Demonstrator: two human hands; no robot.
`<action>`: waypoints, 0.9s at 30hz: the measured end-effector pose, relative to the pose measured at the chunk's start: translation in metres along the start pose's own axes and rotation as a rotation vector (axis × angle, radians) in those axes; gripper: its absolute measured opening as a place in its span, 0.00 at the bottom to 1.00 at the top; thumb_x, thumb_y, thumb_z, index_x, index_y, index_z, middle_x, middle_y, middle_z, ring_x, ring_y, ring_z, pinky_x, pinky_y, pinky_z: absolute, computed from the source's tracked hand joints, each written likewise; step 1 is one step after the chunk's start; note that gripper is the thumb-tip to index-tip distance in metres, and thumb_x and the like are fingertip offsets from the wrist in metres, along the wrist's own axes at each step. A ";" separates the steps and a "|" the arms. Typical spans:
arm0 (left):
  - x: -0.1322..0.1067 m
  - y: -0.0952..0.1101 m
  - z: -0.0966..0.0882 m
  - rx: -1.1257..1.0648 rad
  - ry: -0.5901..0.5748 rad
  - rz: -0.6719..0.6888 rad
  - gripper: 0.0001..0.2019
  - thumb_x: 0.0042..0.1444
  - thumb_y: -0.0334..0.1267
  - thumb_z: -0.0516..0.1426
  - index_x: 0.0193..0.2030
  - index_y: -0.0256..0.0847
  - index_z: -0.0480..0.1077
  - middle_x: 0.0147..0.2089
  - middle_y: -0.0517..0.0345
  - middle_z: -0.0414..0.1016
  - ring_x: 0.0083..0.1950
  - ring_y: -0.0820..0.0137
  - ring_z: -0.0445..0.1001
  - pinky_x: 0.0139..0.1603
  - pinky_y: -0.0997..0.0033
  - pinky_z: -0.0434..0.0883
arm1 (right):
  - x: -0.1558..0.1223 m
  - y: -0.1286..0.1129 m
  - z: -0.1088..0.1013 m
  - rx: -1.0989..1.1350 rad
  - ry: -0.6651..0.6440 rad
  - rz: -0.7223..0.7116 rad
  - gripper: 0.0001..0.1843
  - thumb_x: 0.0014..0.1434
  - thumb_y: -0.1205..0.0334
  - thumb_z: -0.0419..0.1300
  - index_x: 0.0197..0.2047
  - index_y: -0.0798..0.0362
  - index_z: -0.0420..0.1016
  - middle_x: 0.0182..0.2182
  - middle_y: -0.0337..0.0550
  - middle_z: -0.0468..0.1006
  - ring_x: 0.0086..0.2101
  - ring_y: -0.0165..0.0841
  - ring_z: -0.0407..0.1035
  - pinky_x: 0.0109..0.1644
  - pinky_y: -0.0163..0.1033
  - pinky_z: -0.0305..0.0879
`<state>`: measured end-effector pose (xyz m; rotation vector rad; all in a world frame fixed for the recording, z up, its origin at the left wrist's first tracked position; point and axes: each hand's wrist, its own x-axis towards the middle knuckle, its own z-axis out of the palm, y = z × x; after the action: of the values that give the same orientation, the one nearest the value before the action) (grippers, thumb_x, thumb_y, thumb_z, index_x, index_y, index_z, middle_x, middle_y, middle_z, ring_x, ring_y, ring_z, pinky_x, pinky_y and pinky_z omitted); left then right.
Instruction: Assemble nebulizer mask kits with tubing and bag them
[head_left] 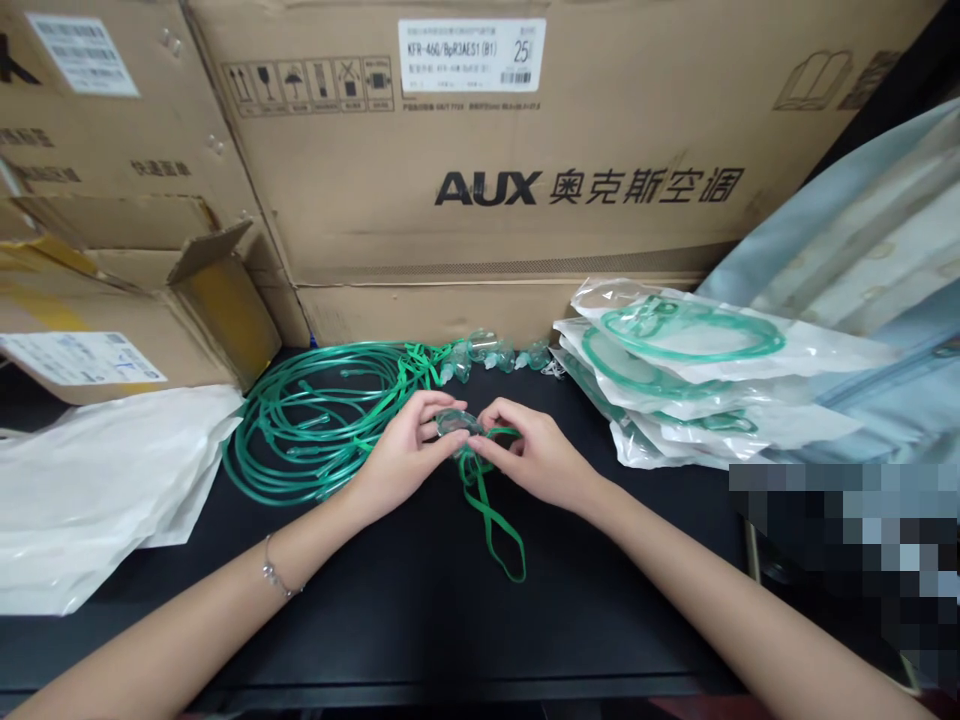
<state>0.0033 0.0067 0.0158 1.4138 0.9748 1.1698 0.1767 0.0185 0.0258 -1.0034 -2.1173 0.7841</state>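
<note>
A clear, greenish plastic face mask (pixel 459 424) is held above the black table between my two hands. My left hand (pixel 411 440) grips its left side, thumb at the near edge and fingers behind. My right hand (pixel 531 452) pinches the right side, where a green elastic strap (pixel 491 515) is attached; the strap hangs in a loop toward me. Part of the mask is hidden by my fingers. Just left of my left hand lies a pile of coiled green tubing (pixel 300 430), with more green straps (pixel 412 372) on top.
Several clear mask parts (pixel 491 350) lie at the back. Bagged green tubing sets (pixel 690 340) are stacked at right, white flat pouches (pixel 112 480) at left. An opened carton (pixel 97 300) and a large AUX cardboard box (pixel 487 230) stand behind the black table (pixel 420 610).
</note>
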 end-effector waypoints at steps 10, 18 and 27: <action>-0.002 -0.003 0.003 -0.089 0.124 -0.021 0.18 0.40 0.34 0.64 0.40 0.35 0.67 0.42 0.52 0.77 0.45 0.64 0.76 0.49 0.64 0.71 | -0.001 -0.001 0.004 0.337 0.123 0.207 0.11 0.50 0.55 0.60 0.28 0.55 0.68 0.31 0.41 0.71 0.25 0.27 0.69 0.22 0.34 0.74; 0.001 -0.002 -0.003 -0.137 0.085 -0.139 0.22 0.40 0.35 0.65 0.44 0.35 0.70 0.42 0.51 0.78 0.45 0.63 0.75 0.41 0.65 0.75 | 0.004 0.007 -0.007 0.498 0.060 0.294 0.13 0.50 0.54 0.60 0.33 0.56 0.68 0.29 0.41 0.71 0.27 0.31 0.73 0.17 0.29 0.69; 0.006 -0.003 -0.013 -0.137 0.328 -0.143 0.22 0.40 0.38 0.65 0.44 0.34 0.71 0.40 0.52 0.77 0.40 0.67 0.76 0.35 0.71 0.77 | 0.000 0.011 -0.024 0.235 -0.360 0.356 0.23 0.50 0.62 0.61 0.50 0.57 0.63 0.26 0.40 0.77 0.23 0.25 0.65 0.24 0.29 0.59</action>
<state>-0.0085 0.0153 0.0140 1.0448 1.1771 1.3596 0.1998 0.0300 0.0318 -1.1949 -2.0922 1.4478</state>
